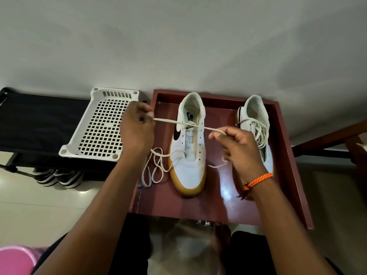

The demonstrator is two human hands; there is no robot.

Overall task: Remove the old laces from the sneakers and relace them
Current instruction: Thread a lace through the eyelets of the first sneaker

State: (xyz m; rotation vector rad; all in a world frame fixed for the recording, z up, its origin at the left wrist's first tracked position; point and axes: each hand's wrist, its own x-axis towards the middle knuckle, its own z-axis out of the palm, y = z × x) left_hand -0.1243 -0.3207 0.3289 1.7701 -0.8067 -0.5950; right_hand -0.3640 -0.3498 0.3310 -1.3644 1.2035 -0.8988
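White gum-soled leather sneakers [190, 147] stand in the maroon wooden tray [286, 147]. We find the left hand [137, 128] and right hand [238, 143] pinching one cream flat lace [174, 121] taut across the nearer shoe's bare eyelets; the other seemingly remains laced.

sneaker [190, 147] white, black swoosh, tan sole | lace [168, 121] cream | table [218, 203] maroon | wristband [258, 180] orange

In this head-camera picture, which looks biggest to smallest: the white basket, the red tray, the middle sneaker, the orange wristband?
1. red tray
2. white basket
3. middle sneaker, though it appears not far behind the basket
4. orange wristband
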